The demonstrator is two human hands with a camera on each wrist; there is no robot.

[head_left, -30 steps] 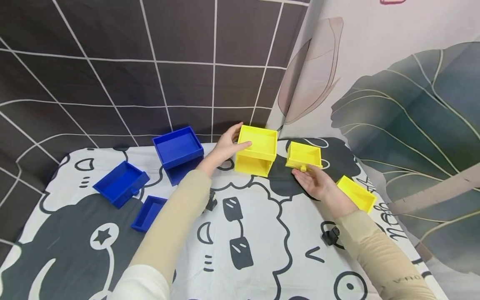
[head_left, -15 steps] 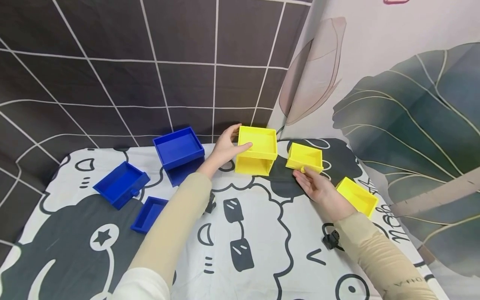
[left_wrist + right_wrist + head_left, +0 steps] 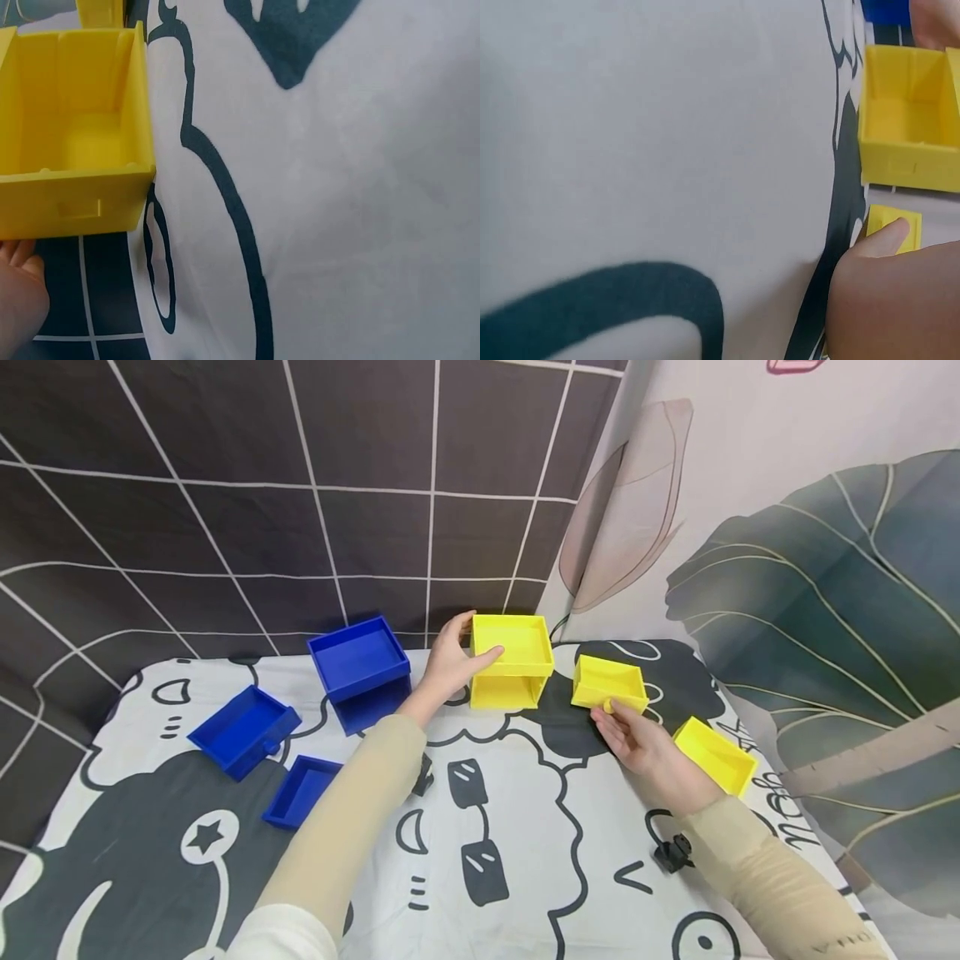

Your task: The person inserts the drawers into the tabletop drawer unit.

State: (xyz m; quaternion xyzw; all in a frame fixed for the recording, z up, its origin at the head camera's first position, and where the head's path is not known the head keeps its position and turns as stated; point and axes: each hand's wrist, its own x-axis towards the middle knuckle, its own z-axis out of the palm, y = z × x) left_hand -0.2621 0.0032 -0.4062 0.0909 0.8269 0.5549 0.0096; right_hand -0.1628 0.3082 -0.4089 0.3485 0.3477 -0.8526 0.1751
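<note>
In the head view my left hand (image 3: 452, 667) grips a small yellow drawer cabinet (image 3: 517, 687) by its left side, the thumb over its top tray and the fingers partly hidden behind. The cabinet's front compartment faces me and holds no drawer. My right hand (image 3: 641, 743) pinches the knob of a yellow drawer (image 3: 609, 680) to the right of the cabinet, apart from it. In the left wrist view the cabinet (image 3: 75, 202) hides most of the left fingers. The right wrist view has the right thumb on a yellow piece (image 3: 885, 217), below the cabinet (image 3: 911, 165).
A second yellow drawer (image 3: 716, 756) lies beside my right wrist. On the left stand a blue drawer cabinet (image 3: 360, 656) and two loose blue drawers (image 3: 243, 731) (image 3: 300, 792), one partly behind my left forearm. A dark gridded cloth (image 3: 367, 535) hangs behind the table.
The yellow drawer in my right hand has come slightly toward me. The yellow cabinet has turned or shifted a little to the left under my left hand.
</note>
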